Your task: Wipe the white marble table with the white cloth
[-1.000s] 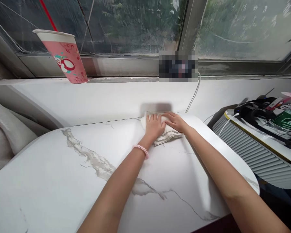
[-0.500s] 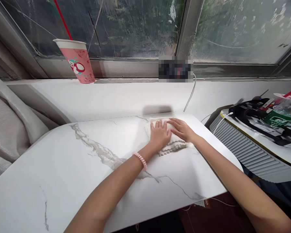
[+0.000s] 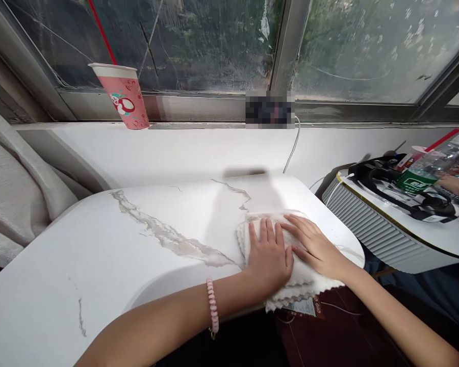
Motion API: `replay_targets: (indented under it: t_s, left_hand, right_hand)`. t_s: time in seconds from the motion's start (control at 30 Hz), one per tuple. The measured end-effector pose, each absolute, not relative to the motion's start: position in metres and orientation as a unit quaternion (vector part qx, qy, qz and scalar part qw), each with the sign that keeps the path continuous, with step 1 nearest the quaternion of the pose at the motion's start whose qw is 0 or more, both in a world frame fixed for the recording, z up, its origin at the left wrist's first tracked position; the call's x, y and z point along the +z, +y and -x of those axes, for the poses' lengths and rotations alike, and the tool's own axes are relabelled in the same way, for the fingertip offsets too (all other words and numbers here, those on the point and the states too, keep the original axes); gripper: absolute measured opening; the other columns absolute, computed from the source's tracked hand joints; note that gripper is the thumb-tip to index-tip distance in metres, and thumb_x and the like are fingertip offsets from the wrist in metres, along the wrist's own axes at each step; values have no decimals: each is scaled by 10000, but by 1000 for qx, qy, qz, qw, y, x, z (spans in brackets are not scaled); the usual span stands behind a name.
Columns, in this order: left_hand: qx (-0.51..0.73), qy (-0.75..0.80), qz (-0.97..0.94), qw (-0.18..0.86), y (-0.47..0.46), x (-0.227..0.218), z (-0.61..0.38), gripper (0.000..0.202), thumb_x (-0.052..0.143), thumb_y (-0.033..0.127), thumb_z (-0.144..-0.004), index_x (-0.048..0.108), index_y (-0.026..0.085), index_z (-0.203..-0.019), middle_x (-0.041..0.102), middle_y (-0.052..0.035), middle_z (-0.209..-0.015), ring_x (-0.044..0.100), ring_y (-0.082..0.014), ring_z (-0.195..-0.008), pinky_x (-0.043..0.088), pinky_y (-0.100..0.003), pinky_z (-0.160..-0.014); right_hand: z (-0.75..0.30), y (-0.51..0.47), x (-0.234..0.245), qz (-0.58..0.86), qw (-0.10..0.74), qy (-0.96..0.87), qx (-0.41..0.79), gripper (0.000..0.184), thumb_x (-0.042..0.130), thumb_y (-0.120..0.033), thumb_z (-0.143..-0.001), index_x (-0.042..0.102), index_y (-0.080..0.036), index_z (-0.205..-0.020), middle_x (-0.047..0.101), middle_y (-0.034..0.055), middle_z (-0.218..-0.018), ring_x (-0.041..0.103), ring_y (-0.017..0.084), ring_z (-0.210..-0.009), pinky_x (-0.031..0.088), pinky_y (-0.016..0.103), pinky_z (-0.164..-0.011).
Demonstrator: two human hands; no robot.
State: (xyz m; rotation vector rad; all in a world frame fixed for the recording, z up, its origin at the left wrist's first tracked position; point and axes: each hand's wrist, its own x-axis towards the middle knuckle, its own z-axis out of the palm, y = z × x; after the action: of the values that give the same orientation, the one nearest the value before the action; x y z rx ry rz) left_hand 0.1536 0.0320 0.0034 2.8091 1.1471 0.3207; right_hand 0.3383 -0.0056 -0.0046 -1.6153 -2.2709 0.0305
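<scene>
Left hand (image 3: 271,260) and right hand (image 3: 318,248), spread flat, are pressing cloth (image 3: 299,275), seemingly for wiping the table (image 3: 80,244); the next stroke is needing steady pressure.

Window (image 3: 214,56) ran across the back: grey metal frame (image 3: 286,46), streaked panes (image 3: 367,56) (greenery (image 3: 332,30) blurry behind them). White wall (image 3: 176,150) sat below the sill (image 3: 199,125), brightly lit mid-span, soft shadow (image 3: 248,173) low on it. Pale fabric (image 3: 11,178) hung in folds at left. White ribbed-sided cabinet (image 3: 375,224) stood right. Floor (image 3: 317,339) was dark red, dimly lit.
</scene>
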Motion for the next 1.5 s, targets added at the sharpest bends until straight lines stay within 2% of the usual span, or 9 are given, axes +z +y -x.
replay_targets:
  t_s: [0.17,0.37,0.63,0.87,1.17,1.33,1.5]
  left_hand:
    - [106,369,-922,48,23,3,-154,623,223,404,-1008,315,24,-1493,322,-217,-1539,227,-376,-1453,182,-647,-1153]
    - [102,364,-925,48,20,4,-166,630,217,392,-1007,318,-8,-1483,350,-256,-1513,256,-400,-1436,187,-664,-1142]
    - [138,323,-936,28,16,2,-200,623,256,379,-996,361,-32,-1452,407,-268,-1481,324,-417,-1402,259,-666,-1109]
    - [158,321,-933,44,42,-3,-216,616,299,367,-976,378,-41,-1431,434,-279,-1456,330,-406,-1389,201,-679,-1124]
    - [120,356,-924,78,125,4,-234,592,265,401,-996,361,41,-1456,412,-211,-1497,313,-332,-1412,126,-619,-1170]
    - [135,378,-912,79,172,3,-241,557,260,369,-992,385,63,-1441,419,-188,-1493,311,-295,-1415,115,-601,-1176]
    - [149,380,-910,77,212,1,-245,521,294,389,-986,422,129,-1418,461,-146,-1467,347,-253,-1392,97,-554,-1192]
  right_hand:
    - [-339,-15,-2,582,171,-794,35,495,395,-466,-990,347,-317,-1461,321,50,-1560,263,289,-1446,311,548,-1151]
    - [-349,-19,-1,592,170,-787,45,478,400,-463,-989,370,-332,-1447,334,40,-1559,261,294,-1450,300,568,-1153]
    - [-387,-33,-5,608,183,-772,30,502,412,-484,-975,354,-376,-1462,382,41,-1534,329,311,-1422,351,587,-1114]
    - [-396,-5,-3,617,176,-767,2,508,346,-543,-966,413,-350,-1431,461,69,-1472,409,325,-1369,379,575,-1087]
    - [-409,81,-3,609,167,-775,-7,501,269,-549,-981,474,-277,-1347,492,101,-1430,399,303,-1362,314,551,-1110]
    - [-413,133,-6,605,164,-779,-19,515,252,-520,-983,488,-218,-1327,503,127,-1409,415,313,-1339,318,530,-1098]
    - [-417,170,-6,590,180,-787,-16,503,276,-490,-979,480,-212,-1344,515,133,-1388,427,328,-1318,326,529,-1070]
